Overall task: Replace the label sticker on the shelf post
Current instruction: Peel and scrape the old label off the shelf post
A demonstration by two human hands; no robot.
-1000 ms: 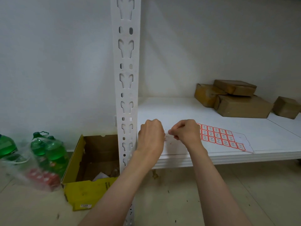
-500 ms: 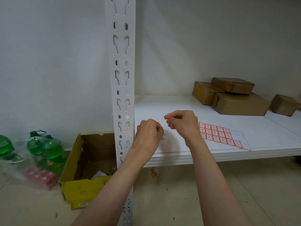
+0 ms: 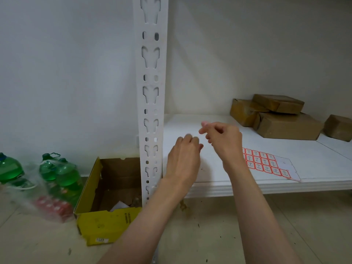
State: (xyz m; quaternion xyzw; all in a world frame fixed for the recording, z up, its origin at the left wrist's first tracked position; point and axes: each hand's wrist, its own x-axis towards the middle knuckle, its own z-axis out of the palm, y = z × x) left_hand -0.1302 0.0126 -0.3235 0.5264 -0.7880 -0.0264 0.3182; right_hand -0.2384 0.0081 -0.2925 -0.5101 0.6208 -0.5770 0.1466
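The white slotted shelf post [image 3: 151, 103] stands upright at centre; I see no label on its visible face. A sheet of red-bordered label stickers [image 3: 266, 164] lies flat on the white shelf [image 3: 314, 168] near its front edge. My right hand [image 3: 222, 139] hovers above the shelf left of the sheet, thumb and forefinger pinched on a small pinkish bit that looks like a label sticker [image 3: 204, 123]. My left hand [image 3: 185, 159] is just below and to the left, close to the post, with its fingers curled; its palm is hidden.
Several brown taped parcels [image 3: 285, 122] sit at the back right of the shelf. On the floor left of the post stand an open yellow cardboard box [image 3: 106, 223] and green bottles in plastic wrap [image 3: 57, 174]. The wall is close behind.
The two hands, which were touching over the shelf edge, have come apart. My right hand has risen and moved toward the post with its pinch; my left hand stays low.
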